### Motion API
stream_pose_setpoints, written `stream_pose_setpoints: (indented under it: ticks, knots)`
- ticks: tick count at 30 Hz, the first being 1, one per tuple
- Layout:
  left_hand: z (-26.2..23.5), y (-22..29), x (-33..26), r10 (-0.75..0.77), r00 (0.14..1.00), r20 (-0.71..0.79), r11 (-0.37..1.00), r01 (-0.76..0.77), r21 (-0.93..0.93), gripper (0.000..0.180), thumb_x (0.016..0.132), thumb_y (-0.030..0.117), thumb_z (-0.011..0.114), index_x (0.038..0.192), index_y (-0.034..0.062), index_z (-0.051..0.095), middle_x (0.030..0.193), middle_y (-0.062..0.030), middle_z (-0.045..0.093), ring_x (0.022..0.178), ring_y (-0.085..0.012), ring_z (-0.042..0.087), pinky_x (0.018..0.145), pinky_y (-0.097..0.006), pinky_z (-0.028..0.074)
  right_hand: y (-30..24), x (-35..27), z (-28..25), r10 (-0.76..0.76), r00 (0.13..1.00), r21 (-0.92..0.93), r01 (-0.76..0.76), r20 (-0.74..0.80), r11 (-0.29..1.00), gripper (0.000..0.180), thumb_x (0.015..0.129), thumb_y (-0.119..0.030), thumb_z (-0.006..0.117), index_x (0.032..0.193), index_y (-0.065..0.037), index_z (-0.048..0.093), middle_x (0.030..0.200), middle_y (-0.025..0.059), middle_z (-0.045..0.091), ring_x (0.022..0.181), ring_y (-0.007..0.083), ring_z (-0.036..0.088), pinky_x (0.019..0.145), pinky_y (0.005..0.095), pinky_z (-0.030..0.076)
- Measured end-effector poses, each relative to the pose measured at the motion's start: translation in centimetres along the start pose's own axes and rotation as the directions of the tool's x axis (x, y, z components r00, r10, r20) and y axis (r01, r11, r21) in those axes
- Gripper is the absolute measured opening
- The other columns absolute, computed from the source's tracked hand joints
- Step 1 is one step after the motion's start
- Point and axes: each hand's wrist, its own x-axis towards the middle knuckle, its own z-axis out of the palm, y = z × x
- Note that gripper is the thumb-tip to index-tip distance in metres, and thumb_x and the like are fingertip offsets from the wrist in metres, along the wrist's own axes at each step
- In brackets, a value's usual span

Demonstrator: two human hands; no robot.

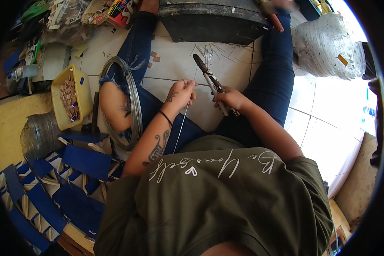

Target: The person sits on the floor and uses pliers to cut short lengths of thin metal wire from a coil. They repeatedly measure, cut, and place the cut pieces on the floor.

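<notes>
I sit on a tiled floor with my legs in blue jeans spread out. My left hand point(181, 91) pinches a thin steel wire point(181, 123) that runs down toward my lap. My right hand point(229, 98) grips the handles of a pair of pliers point(209, 81), whose jaws point up and left, close to the wire's upper end. Several short cut wire pieces point(211, 52) lie on the white tiles just beyond the pliers. A coil of wire point(132, 102) hangs around my left knee.
A yellow bin point(87, 96) of small tan pieces stands at the left. Blue boards point(79, 187) are stacked at the lower left. A dark slab point(213, 21) lies ahead, a plastic-wrapped bundle point(328, 47) at the upper right, and clutter fills the upper left.
</notes>
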Motion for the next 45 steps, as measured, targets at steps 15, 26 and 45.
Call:
stream_pose_setpoints:
  ticks: [15,26,45]
  knots:
    - [1.9,-3.7,2.6,0.184,0.973,-0.138,0.971,-0.158,0.179,0.022,0.091,0.017,0.044,0.086,0.0001,0.057,0.054,0.002,0.045,0.04,-0.0047,0.035,0.036,-0.022,0.027,1.8,3.6,0.8,-0.035,0.979,-0.102,0.014,-0.202,0.995,0.024,0.068,-0.014,0.052,0.084,0.004,0.05,0.062,0.0138,0.054,0.05,0.0216,0.053,0.048,0.0341,0.044]
    - [1.2,-2.6,2.3,0.12,0.978,-0.171,0.989,-0.103,0.104,0.023,0.087,0.018,0.048,0.082,0.0009,0.061,0.057,-0.0034,0.055,0.048,-0.0105,0.047,0.048,-0.026,0.039,0.4,2.9,0.2,0.009,0.986,-0.117,-0.029,-0.167,0.993,0.032,0.071,-0.014,0.052,0.098,0.003,0.05,0.071,0.0137,0.058,0.07,0.022,0.059,0.063,0.0336,0.046]
    - [0.7,-0.8,2.0,0.247,0.964,-0.097,0.968,-0.242,0.06,0.022,0.091,0.018,0.044,0.086,0.0021,0.058,0.054,0.0044,0.042,0.044,-0.003,0.033,0.041,-0.019,0.028,-1.2,-1.4,-1.3,-0.129,0.958,0.169,0.087,0.255,0.982,0.042,0.069,-0.008,0.05,0.11,0.001,0.048,0.099,0.0107,0.054,0.094,0.0202,0.054,0.079,0.0321,0.047]
